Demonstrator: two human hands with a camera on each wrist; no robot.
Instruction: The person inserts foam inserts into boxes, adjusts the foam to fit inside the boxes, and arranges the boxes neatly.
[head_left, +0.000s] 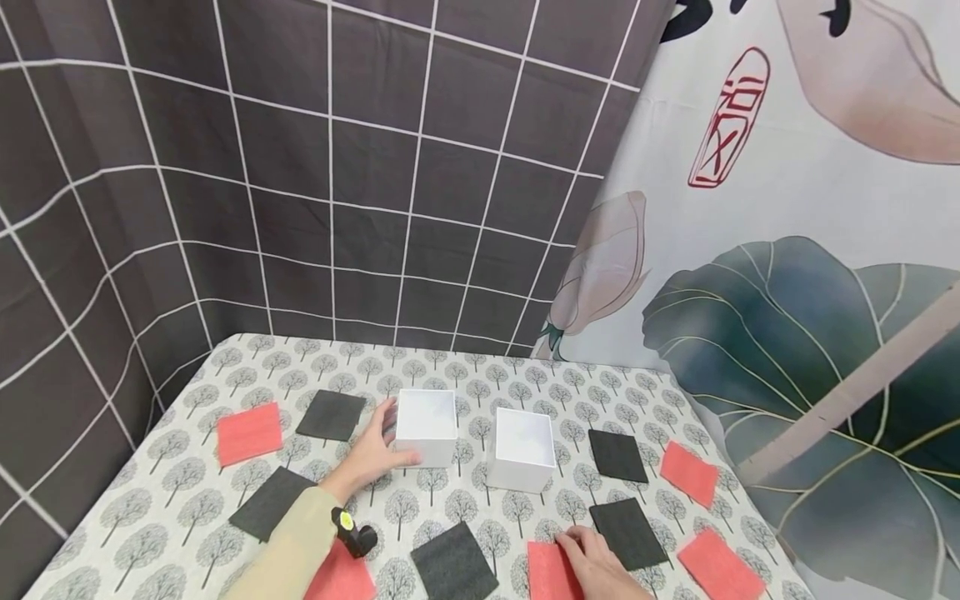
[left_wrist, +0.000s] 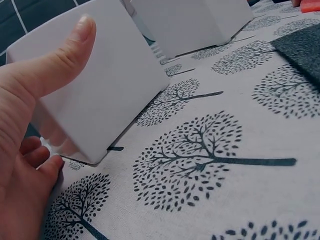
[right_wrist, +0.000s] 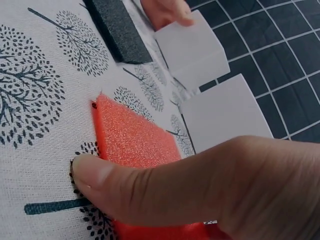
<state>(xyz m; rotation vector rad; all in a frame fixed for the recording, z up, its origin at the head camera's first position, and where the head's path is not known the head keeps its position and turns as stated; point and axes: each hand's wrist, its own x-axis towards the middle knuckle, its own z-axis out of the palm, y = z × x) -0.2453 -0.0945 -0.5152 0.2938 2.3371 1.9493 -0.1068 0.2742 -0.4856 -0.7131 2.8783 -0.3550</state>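
My left hand [head_left: 378, 450] cups the near left corner of the left white box [head_left: 426, 454], which stands on the table with its top open. The thumb [left_wrist: 65, 62] lies across the front face; the other fingers [left_wrist: 37, 155] are beside the left face, loosely bent. At the near edge my right hand [head_left: 594, 562] pinches a red sponge pad [head_left: 543, 571] lying on the cloth. Its thumb [right_wrist: 115, 182] reaches over the pad, while the other fingers are hidden in the right wrist view. A second white box [head_left: 517, 475] stands right of the first.
Black pads [head_left: 330, 415] and red pads [head_left: 249, 433] lie scattered on both sides of the boxes. One black pad [head_left: 454, 565] is between my hands. My left forearm partly covers a red pad [head_left: 347, 577]. Behind the tree-print tablecloth [head_left: 420, 367] hangs a dark checked curtain [head_left: 375, 167].
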